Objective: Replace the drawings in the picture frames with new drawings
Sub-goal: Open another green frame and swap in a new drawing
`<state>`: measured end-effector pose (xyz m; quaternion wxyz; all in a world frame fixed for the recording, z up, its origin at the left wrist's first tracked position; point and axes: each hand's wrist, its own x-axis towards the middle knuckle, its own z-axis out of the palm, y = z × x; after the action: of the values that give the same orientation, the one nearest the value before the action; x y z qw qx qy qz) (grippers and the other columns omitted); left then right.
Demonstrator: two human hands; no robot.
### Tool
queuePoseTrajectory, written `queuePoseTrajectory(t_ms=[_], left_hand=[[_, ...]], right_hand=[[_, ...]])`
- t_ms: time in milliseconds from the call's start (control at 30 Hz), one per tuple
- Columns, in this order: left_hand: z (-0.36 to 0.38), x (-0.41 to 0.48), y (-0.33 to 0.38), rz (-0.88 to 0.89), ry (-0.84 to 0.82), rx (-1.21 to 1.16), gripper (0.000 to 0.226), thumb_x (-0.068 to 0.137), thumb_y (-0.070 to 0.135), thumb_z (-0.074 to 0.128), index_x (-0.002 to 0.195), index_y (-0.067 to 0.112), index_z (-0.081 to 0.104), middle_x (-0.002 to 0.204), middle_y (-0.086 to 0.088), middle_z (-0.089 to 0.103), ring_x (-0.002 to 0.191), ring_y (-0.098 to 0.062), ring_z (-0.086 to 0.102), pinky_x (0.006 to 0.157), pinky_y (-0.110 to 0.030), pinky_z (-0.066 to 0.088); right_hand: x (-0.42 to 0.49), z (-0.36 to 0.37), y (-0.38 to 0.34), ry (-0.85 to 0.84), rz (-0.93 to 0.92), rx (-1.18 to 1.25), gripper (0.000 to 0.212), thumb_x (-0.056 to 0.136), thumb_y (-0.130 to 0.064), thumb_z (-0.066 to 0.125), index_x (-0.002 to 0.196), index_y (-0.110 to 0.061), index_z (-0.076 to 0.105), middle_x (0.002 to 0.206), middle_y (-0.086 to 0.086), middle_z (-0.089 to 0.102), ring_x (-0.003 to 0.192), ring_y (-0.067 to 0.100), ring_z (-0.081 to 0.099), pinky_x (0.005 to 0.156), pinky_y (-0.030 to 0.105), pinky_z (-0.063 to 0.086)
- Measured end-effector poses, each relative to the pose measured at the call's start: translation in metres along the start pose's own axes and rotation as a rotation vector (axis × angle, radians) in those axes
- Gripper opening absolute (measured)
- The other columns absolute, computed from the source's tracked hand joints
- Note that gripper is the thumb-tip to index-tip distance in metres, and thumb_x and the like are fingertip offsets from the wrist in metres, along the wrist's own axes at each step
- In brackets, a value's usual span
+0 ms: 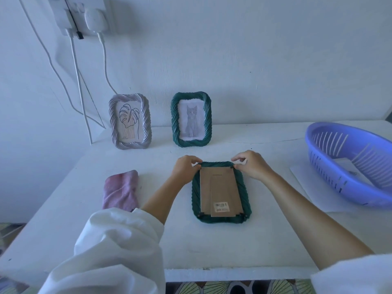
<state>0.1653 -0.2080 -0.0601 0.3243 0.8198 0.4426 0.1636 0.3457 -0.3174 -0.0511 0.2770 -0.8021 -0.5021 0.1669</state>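
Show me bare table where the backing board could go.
Free: the strip between face-down frame and front edge of table; between pink cloth and grey frame; between standing green frame and basket. Crowded: left hand and right hand at the lying frame's top; basket over paper.

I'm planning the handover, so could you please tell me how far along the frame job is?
Done: unclear; the grey frame holds a leaf drawing, the upright green frame a cat drawing, old or new I cannot tell. In hand: the left hand and right hand pinch the top corners of the face-down frame, cardboard back still on. Left: opening it and swapping its drawing.
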Motion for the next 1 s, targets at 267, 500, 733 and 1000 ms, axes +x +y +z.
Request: queuePoseTrajectory(t_ms=[267,500,733,1000], left_hand=[[-0.009,0.018,-0.005,0.073,-0.115,0.114,0.022,0.089,0.018,0.062,0.103,0.005,0.072,0.106,-0.012,0.071,0.098,-0.023,0.063,0.083,-0.026,0.047],[-0.004,0.024,-0.003,0.096,-0.025,0.196,0.017,0.087,0.022,0.062,0.094,0.009,0.073,0.091,-0.012,0.07,0.076,-0.017,0.058,0.071,-0.025,0.046],[0.0,0.025,0.002,0.075,0.035,0.214,0.015,0.085,0.02,0.062,0.089,0.009,0.072,0.089,-0.011,0.071,0.071,-0.014,0.055,0.067,-0.025,0.046],[-0.001,0.016,0.001,0.031,0.005,0.145,0.027,0.09,0.028,0.059,0.108,0.008,0.063,0.106,-0.013,0.066,0.078,-0.021,0.057,0.068,-0.027,0.044]], right_hand=[[0.023,0.0,0.014,-0.168,-0.115,0.001,0.015,0.085,-0.013,0.064,0.095,-0.008,0.073,0.094,0.004,0.07,0.073,0.003,0.054,0.065,0.017,0.041],[0.026,0.011,0.011,-0.056,-0.151,-0.009,0.014,0.083,-0.007,0.059,0.082,-0.001,0.071,0.078,0.008,0.067,0.071,0.022,0.058,0.06,0.024,0.042],[0.032,0.02,0.004,0.014,-0.078,-0.018,0.008,0.077,-0.007,0.06,0.077,-0.001,0.064,0.068,0.004,0.058,0.064,0.019,0.052,0.056,0.026,0.039],[0.022,0.02,0.008,0.02,0.006,0.091,0.019,0.088,-0.019,0.059,0.103,-0.007,0.059,0.089,0.005,0.055,0.082,0.021,0.052,0.061,0.025,0.039]])
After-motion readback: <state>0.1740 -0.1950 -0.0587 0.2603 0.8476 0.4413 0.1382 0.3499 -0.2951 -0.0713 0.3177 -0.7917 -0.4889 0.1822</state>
